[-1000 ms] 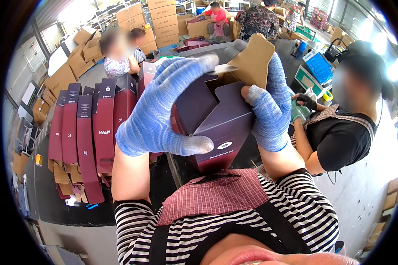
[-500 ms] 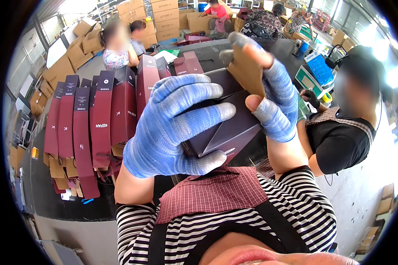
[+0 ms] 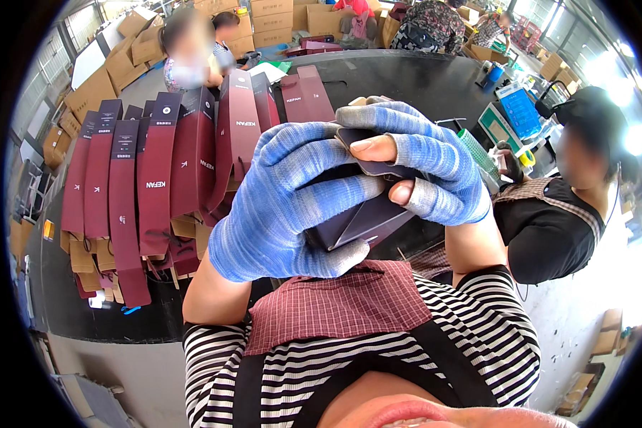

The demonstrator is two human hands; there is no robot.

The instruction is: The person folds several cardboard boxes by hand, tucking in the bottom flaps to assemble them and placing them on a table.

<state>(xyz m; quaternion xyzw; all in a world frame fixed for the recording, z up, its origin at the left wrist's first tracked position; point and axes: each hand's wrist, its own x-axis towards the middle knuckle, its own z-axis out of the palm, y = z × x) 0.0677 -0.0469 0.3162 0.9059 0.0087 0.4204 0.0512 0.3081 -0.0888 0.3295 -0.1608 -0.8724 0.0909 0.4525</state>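
Close in front of my chest is a dark purple-black cardboard box point(image 3: 369, 220), its end turned up toward me. My left hand point(image 3: 289, 200), in a blue knit glove with grey fingertips, wraps round its left side, with the fingers over the top edge and the thumb along the lower edge. My right hand point(image 3: 428, 160), in a matching glove with two bare fingertips, closes on the end flap point(image 3: 384, 170) and presses it against the box. The flap lies low between both hands. Fingers cover much of the box's far side.
Several tall maroon-and-black boxes point(image 3: 128, 207) lean in a row on the black table point(image 3: 171, 324) at left, brown flaps at their lower ends. A co-worker point(image 3: 560, 207) sits close at right, beside a blue-and-white device point(image 3: 515, 110). Cartons point(image 3: 271, 25) are stacked behind.
The flap, raised with its brown inside showing, is now folded down onto the box end. My right hand came down with it, its fingers closing over the top; my left hand keeps its grip.
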